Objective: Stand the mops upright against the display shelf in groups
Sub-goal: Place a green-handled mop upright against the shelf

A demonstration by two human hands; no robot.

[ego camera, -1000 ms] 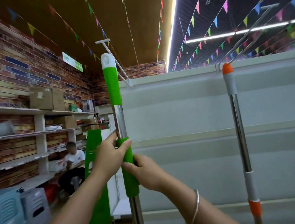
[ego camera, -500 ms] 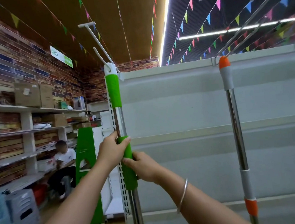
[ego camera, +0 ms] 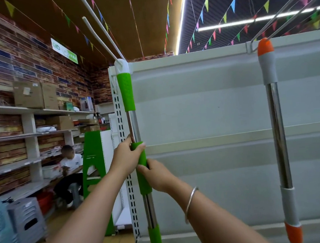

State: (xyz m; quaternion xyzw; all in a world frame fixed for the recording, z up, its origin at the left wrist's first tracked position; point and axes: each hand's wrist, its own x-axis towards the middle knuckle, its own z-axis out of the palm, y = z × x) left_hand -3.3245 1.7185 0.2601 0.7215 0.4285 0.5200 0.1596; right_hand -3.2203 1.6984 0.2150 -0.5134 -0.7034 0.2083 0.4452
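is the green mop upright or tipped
Nearly upright: the green mop leans slightly, its white top against the shelf's upper left corner. Both hands, left and right, grip it.

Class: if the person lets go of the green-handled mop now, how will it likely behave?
The green-handled mop is a long, thin, stiff pole, so it probably tips sideways easily. Its bare metal sections look slippery; both the left hand and right hand grip the textured green sleeve instead.

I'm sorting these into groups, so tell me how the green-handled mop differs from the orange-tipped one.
The green-handled mop with a steel pole has a white cap and green grips; the orange-tipped mop with a steel pole has grey sleeves and orange ends. The left hand and right hand grip the green one by the shelf's left edge; the orange one stands unheld further right. Both are upright.
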